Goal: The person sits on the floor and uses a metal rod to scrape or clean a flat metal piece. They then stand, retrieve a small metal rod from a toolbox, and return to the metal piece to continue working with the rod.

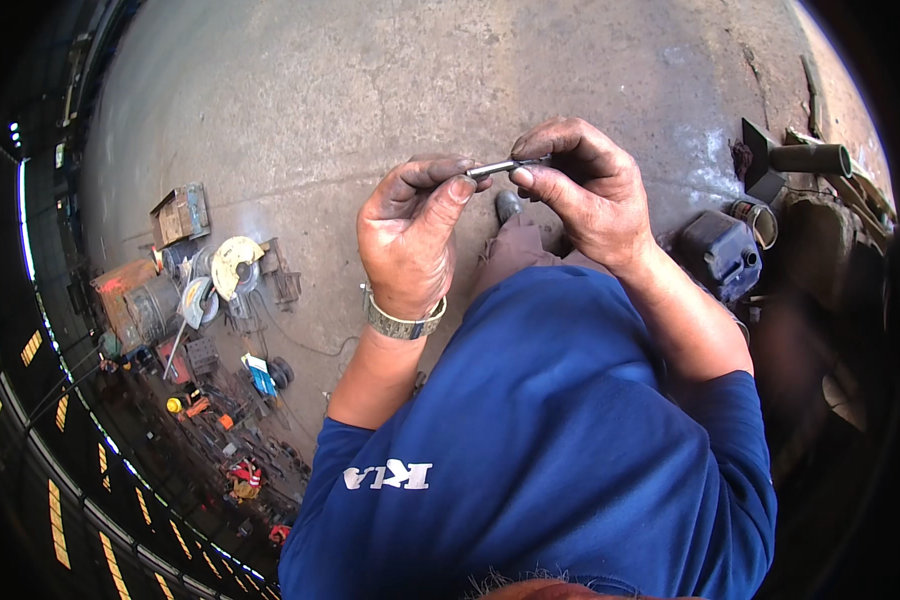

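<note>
A short, thin metal rod (493,169) is held between my two hands, nearly level and slightly higher at its right end. My left hand (413,215), with a watch (404,322) on its wrist, pinches the left end between thumb and fingers. At the other end, my right hand (588,195) grips it between thumb and curled fingertips. Both hands are in front of my body, above the floor. The ends of the rod are partly hidden by my fingers, so its exact kind does not show.
On the left stand a cut-off saw with a pale round guard (235,266), a rusty drum-like thing (135,300) and a box (180,214). Many tools lie scattered below them. To the right sit a dark blue jerrycan (720,254), a can (755,222) and a metal pipe (812,159).
</note>
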Tool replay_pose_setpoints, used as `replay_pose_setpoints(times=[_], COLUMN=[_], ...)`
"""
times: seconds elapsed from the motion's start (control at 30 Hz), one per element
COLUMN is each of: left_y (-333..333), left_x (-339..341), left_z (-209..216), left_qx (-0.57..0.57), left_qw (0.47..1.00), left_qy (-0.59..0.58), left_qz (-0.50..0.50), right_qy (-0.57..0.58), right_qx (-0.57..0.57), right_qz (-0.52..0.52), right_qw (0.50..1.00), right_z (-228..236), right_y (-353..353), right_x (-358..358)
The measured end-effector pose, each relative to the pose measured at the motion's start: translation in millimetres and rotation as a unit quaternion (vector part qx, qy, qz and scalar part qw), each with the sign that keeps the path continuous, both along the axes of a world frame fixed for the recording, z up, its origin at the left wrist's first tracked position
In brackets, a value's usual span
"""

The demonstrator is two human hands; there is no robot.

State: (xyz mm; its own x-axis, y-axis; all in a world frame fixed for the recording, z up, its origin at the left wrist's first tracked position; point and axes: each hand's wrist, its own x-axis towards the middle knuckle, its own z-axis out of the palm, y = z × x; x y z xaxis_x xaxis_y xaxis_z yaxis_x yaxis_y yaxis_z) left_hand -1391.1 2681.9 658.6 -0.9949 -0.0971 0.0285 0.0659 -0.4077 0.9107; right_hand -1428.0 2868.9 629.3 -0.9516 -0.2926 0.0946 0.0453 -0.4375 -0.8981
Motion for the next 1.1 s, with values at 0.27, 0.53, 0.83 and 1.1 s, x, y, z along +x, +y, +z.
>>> replay_pose_setpoints(times=[0.27, 0.53, 0.83, 1.1], left_y=[-7, -11, -16, -11], left_x=[-15, -19, -18, -14], left_z=[-2, -3, -4, -7], left_qx=[0.002, 0.014, -0.012, -0.011], left_qw=[1.0, 1.0, 1.0, 1.0], left_qy=[-0.008, -0.008, -0.007, -0.007], left_qz=[-0.009, -0.007, -0.005, -0.006], right_qy=[0.014, 0.088, 0.156, 0.15], right_qx=[0.023, 0.053, 0.071, 0.088], right_qz=[-0.022, -0.047, -0.083, -0.092], right_qw=[0.999, 0.994, 0.982, 0.98], right_z=[-4, -10, -9, -8], right_y=[-8, -11, -16, -11], right_x=[-8, -17, -19, -12])
